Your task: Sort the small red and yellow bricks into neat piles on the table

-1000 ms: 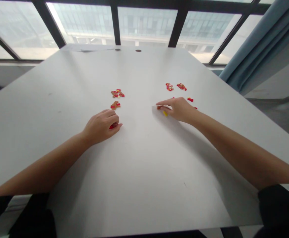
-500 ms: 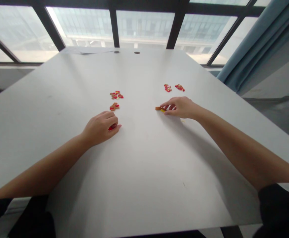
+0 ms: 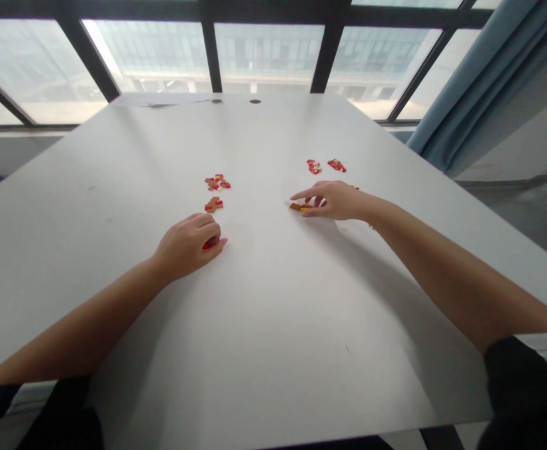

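Note:
My left hand (image 3: 189,247) rests on the table, its fingers curled over small red pieces (image 3: 209,244) that look like toy building bricks. Most of what lies under those fingers is hidden. Over to the right, my right hand (image 3: 336,200) hovers low with its index finger stretched out and away from the thumb. Just under its fingertips lie a brown brick (image 3: 295,206) and a yellow brick (image 3: 305,209), partly covered by the hand. Just beyond my left hand is a small pile of brown and red bricks (image 3: 214,204).
A mixed pile of bricks (image 3: 217,182) lies farther back on the left. Two more piles, one red and cream (image 3: 314,167) and one red and brown (image 3: 337,165), lie beyond my right hand. Tiny yellow bits (image 3: 343,229) are near my right wrist on the white table (image 3: 273,325).
My right index finger has lifted and stretched out to the left, opening away from the bricks. My left hand keeps its curled pose. The whole view has shifted slightly.

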A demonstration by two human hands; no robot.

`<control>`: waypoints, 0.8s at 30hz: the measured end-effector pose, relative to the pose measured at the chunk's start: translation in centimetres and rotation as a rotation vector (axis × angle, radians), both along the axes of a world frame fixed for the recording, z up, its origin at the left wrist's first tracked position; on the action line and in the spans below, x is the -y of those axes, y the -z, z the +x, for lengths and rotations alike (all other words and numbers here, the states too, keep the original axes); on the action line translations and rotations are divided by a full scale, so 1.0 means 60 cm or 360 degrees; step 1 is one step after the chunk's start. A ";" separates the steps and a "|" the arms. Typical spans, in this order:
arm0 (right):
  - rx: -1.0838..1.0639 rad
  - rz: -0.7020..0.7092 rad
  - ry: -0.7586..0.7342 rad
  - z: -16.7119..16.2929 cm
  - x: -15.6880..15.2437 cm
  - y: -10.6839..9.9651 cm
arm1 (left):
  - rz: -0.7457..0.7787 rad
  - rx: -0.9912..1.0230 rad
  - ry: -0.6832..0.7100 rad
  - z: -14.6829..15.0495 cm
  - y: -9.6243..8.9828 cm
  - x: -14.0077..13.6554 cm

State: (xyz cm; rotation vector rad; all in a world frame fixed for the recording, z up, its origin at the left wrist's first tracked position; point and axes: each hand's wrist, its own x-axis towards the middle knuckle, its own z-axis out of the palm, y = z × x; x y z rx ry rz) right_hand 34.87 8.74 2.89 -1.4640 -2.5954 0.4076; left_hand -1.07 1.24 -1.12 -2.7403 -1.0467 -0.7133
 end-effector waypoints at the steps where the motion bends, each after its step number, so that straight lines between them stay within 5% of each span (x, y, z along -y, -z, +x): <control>1: 0.0009 0.0041 -0.0022 -0.003 0.000 0.003 | 0.0011 -0.0004 0.0002 0.000 0.000 0.000; 14: -0.0127 0.0261 -0.0098 0.002 -0.001 0.027 | 0.0033 -0.0045 -0.0018 -0.002 0.001 0.000; 24: -0.0098 0.0378 0.0333 0.044 -0.008 0.009 | -0.0015 -0.0014 -0.0034 -0.003 0.005 -0.004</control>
